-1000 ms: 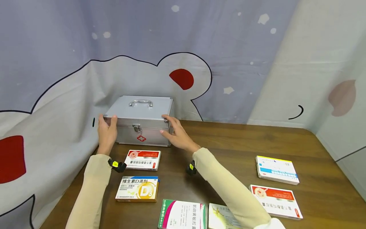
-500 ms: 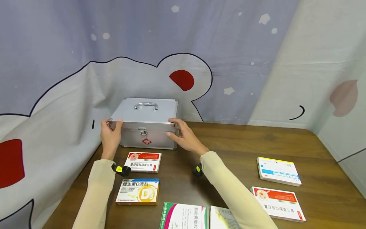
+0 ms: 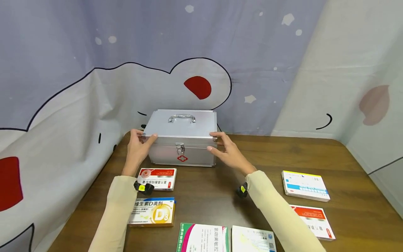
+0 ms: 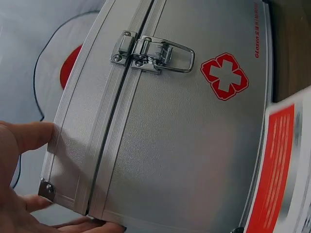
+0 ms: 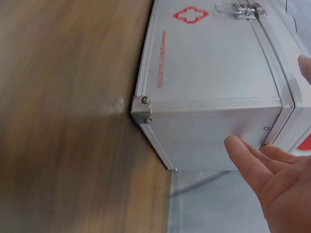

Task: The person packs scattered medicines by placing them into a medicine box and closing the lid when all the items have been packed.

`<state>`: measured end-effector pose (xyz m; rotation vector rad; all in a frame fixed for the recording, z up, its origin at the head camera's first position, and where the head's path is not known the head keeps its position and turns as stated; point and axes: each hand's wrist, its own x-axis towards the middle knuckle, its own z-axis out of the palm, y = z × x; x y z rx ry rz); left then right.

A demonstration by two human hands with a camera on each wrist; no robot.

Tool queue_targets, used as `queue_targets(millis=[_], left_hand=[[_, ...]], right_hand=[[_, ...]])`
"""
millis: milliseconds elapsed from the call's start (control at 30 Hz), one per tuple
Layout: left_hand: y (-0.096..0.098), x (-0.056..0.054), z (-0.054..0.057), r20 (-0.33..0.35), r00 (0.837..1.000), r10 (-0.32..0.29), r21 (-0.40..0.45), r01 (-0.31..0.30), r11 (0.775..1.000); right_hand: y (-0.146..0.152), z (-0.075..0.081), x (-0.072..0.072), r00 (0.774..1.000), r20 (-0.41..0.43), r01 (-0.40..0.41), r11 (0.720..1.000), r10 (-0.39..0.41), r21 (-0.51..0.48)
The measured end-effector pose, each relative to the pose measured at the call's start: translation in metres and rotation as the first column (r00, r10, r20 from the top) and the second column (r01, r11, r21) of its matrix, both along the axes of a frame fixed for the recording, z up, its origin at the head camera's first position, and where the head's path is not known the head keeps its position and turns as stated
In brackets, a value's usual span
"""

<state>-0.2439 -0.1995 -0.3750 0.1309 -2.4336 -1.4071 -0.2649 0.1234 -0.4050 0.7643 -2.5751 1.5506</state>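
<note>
A silver first-aid case [image 3: 182, 154] with a red cross, a front latch [image 4: 155, 53] and a top handle [image 3: 182, 118] stands closed at the back of the table. My left hand [image 3: 138, 149] grips its left front corner, thumb on the lid's front edge and fingertips along the left side. At the right end, my right hand [image 3: 231, 152] has its fingers extended along the side panel. Its thumb is in front of the case, and a fingertip lies at the lid's corner. In the right wrist view, the case's lower corner bracket [image 5: 142, 109] sits right at the tabletop.
Before the case lie a red-and-white medicine box [image 3: 162, 178] and a vitamin D box [image 3: 152, 212]. A green-edged box [image 3: 204, 238] and a pale box [image 3: 253, 241] are nearer. To the right are a blue-and-white box [image 3: 305, 187] and another red-and-white box [image 3: 318, 224]. A printed curtain [image 3: 252, 70] hangs behind.
The first-aid case has shifted to the right along the table, with both hands moving along at its ends. It stays closed, and the medicine boxes have not moved.
</note>
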Motion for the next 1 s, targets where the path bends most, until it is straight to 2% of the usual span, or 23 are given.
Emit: queue_targets(millis=[133, 233, 400, 467, 667, 800, 1000], left_hand=[[0.022, 0.000, 0.004, -0.019, 0.996, -0.090, -0.050, 0.089, 0.995], [0.039, 0.000, 0.003, -0.034, 0.990, -0.137, -0.121, 0.132, 0.984], [0.065, -0.001, -0.004, -0.082, 0.978, -0.192, -0.271, 0.163, 0.949], [0.072, 0.000, -0.006, -0.095, 0.971, -0.221, -0.306, 0.182, 0.934], [0.090, 0.000, -0.007, -0.100, 0.947, -0.304, -0.341, 0.254, 0.905], [0.097, 0.003, -0.008, -0.127, 0.938, -0.323, -0.368, 0.257, 0.894], [0.102, 0.013, -0.008, -0.151, 0.934, -0.324, -0.377, 0.249, 0.892]], right_hand=[[0.024, 0.005, 0.003, 0.999, 0.006, 0.043, 0.999, -0.043, -0.014], [0.038, 0.016, 0.012, 0.997, 0.011, 0.071, 0.997, -0.071, -0.017], [0.056, 0.035, 0.032, 0.993, 0.010, 0.116, 0.993, -0.116, -0.001], [0.064, 0.037, 0.035, 0.989, 0.019, 0.144, 0.989, -0.144, 0.011], [0.086, 0.035, 0.039, 0.981, 0.026, 0.193, 0.981, -0.193, 0.009], [0.091, 0.035, 0.043, 0.976, 0.023, 0.217, 0.976, -0.217, 0.006], [0.096, 0.036, 0.052, 0.973, 0.010, 0.229, 0.973, -0.229, 0.016]])
